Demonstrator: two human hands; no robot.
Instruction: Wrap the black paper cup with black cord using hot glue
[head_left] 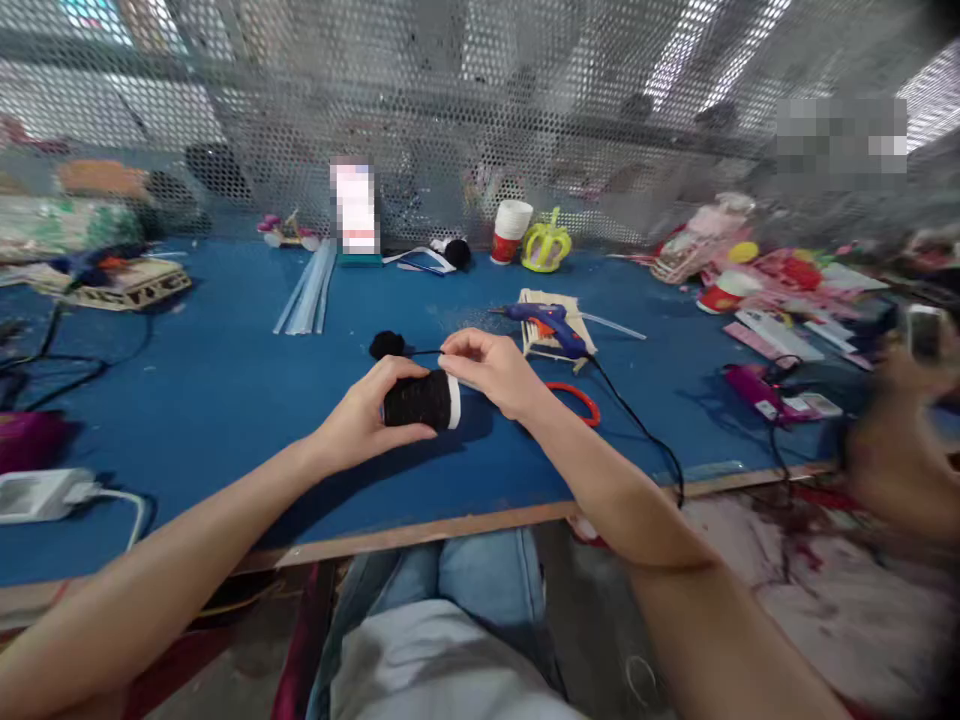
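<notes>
My left hand (364, 415) is wrapped around a white-rimmed cup wound with black yarn (420, 400), which lies on its side just above the blue table. At the rim end, my right hand (484, 365) has its thumb and fingers pinched together on a strand of the yarn. That strand runs leftward to a small black yarn ball (387, 345) on the table beyond the cup. Scissors with a red handle (576, 402) lie partly hidden behind my right forearm. Past the right hand, a blue glue gun (551, 325) rests on a small frame of pale sticks (571, 305).
Clear glue sticks (307, 290) lie toward the back left, beside a propped phone (356, 210). Stacked paper cups (510, 232) and a yellow-green crown-shaped item (546, 245) stand along the mesh panel. A black cable crosses the table's front edge. Another person's hand (900, 420) is at the right.
</notes>
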